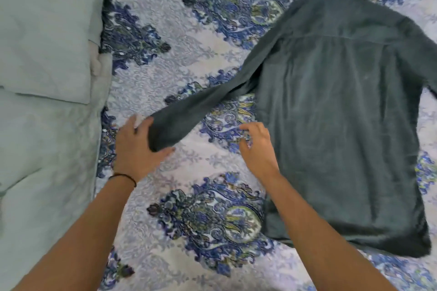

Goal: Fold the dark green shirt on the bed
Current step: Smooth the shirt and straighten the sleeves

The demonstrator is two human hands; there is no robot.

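The dark green shirt (pixel 338 120) lies back side up on the patterned bedspread (pixel 189 54), collar toward the far right, hem near me. Its left sleeve (pixel 203 104) stretches out toward the left. My left hand (pixel 137 146) grips the cuff end of that sleeve, thumb on one side and fingers on the other. My right hand (pixel 257 146) hovers at the shirt's left side edge with fingers curled and apart, holding nothing that I can see. The right sleeve runs off the frame's right edge.
A pale green pillow (pixel 45 30) and a pale green sheet (pixel 42 160) cover the left side of the bed. The blue and white paisley bedspread spreads across the middle and front.
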